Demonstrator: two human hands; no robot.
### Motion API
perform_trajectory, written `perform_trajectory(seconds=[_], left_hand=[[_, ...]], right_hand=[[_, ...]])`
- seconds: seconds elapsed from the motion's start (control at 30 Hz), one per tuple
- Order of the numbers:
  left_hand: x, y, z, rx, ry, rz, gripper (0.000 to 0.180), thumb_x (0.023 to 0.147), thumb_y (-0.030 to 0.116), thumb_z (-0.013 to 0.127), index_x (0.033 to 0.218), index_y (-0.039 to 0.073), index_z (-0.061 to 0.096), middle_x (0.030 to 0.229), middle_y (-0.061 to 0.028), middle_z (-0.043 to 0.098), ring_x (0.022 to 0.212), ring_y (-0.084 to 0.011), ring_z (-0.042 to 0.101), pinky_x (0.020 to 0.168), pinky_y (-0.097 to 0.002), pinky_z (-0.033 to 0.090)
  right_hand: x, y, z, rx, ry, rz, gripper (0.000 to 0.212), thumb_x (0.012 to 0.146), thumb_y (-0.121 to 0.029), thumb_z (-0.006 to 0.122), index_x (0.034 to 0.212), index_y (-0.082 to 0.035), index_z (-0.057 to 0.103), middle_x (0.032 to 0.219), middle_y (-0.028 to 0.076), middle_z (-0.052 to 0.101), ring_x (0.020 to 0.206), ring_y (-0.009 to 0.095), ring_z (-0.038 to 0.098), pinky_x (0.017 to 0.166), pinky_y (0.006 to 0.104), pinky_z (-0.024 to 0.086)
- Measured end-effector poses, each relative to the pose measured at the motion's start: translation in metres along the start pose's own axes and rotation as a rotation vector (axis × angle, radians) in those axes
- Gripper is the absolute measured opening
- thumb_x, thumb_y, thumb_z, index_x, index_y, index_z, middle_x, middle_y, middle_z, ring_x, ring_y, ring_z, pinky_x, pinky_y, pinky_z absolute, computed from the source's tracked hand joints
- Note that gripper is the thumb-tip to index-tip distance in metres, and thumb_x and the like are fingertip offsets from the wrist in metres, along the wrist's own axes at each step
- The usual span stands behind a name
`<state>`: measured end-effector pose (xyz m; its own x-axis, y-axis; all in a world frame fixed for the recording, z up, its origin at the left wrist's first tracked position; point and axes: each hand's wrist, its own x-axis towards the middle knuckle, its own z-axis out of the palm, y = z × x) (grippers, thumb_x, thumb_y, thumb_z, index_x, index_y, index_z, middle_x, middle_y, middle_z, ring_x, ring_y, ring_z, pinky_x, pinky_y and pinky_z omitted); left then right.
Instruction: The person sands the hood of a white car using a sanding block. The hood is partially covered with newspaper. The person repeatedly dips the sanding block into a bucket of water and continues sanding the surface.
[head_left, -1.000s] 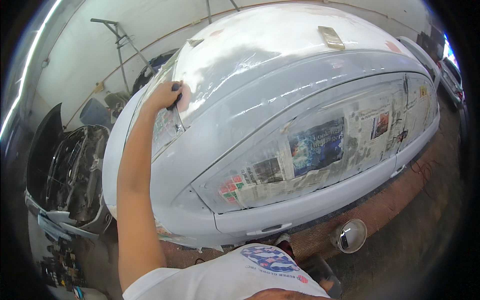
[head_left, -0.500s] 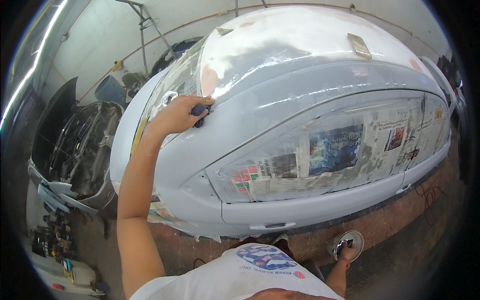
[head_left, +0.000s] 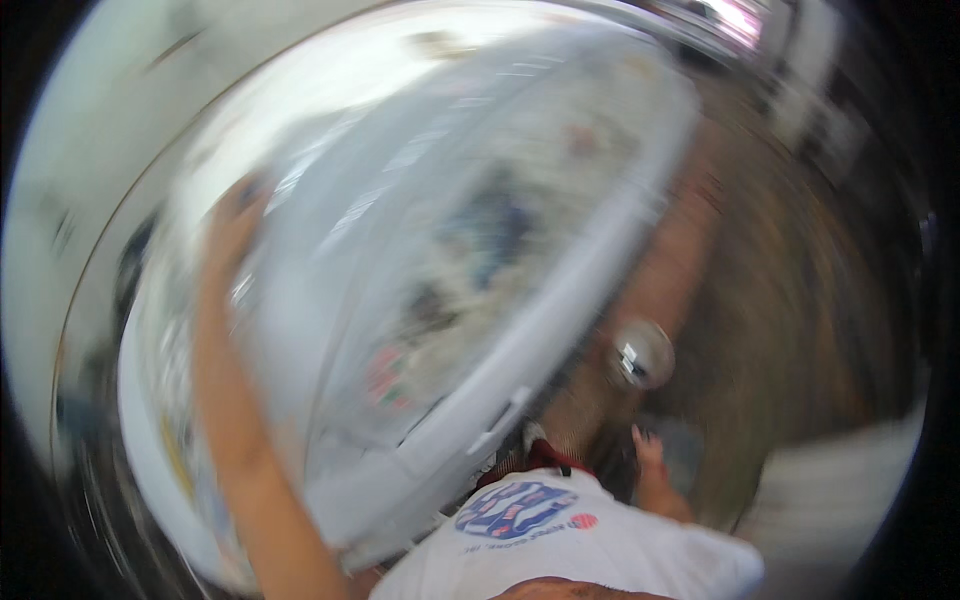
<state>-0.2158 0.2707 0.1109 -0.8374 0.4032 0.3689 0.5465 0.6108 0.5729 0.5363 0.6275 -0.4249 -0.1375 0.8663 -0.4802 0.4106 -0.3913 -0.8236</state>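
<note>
My left arm reaches up to the roof edge of a car body (head_left: 310,270) in pale grey and white. At the end of it, my left hand (head_left: 235,212) is closed on a small dark pad (head_left: 252,188), mostly hidden by the fingers and pressed to the panel. On the right, low beside the car, my right hand (head_left: 650,458) hangs near my leg. Its fingers are smeared, with a dark spot at their tips that I cannot make out. Beyond it stands a round metal bowl (head_left: 643,355), apart from the hand, with something dark inside.
Newspaper (head_left: 490,225) masks the side windows, above a door handle (head_left: 500,420). A flat tan block (head_left: 440,45) rests on the roof. A reddish mat (head_left: 670,260) runs along the car, and a dark grey shape (head_left: 680,450) is behind my right hand.
The view has swung to the right and is blurred. My right hand has come out of the metal bowl. My left hand is still at the roof edge with the dark pad.
</note>
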Motion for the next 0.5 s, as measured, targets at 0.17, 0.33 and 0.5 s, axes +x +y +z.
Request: perform_trajectory(seconds=[0.17,0.33,0.5], left_hand=[[-0.056,-0.033,-0.085,0.299,-0.116,0.278,0.052,0.114,0.028,0.053,0.157,-0.002,0.055,0.161,-0.0205,0.056,0.149,-0.0329,0.053,0.127,-0.0433,0.037],[-0.059,-0.050,-0.073,0.228,-0.132,0.186,0.056,0.114,0.038,0.058,0.159,0.006,0.054,0.151,-0.0197,0.063,0.132,-0.0274,0.063,0.110,-0.0392,0.051],[-0.073,0.006,-0.057,0.287,-0.123,0.060,0.055,0.113,0.040,0.060,0.160,0.013,0.056,0.140,-0.0187,0.072,0.114,-0.0241,0.074,0.094,-0.0362,0.064]], right_hand=[[-0.043,-0.076,0.022,0.294,0.001,0.220,0.076,0.104,-0.058,0.068,0.156,-0.003,0.055,0.150,0.016,0.061,0.135,0.033,0.061,0.096,0.0515,0.062],[-0.041,-0.057,0.015,0.459,0.136,0.231,0.044,0.097,-0.016,0.079,0.136,-0.001,0.065,0.124,0.012,0.072,0.106,0.029,0.074,0.076,0.0476,0.068],[-0.009,-0.022,0.025,0.473,0.211,0.318,0.052,0.090,-0.013,0.081,0.136,0.002,0.064,0.125,0.015,0.073,0.113,0.031,0.073,0.094,0.0478,0.062]])
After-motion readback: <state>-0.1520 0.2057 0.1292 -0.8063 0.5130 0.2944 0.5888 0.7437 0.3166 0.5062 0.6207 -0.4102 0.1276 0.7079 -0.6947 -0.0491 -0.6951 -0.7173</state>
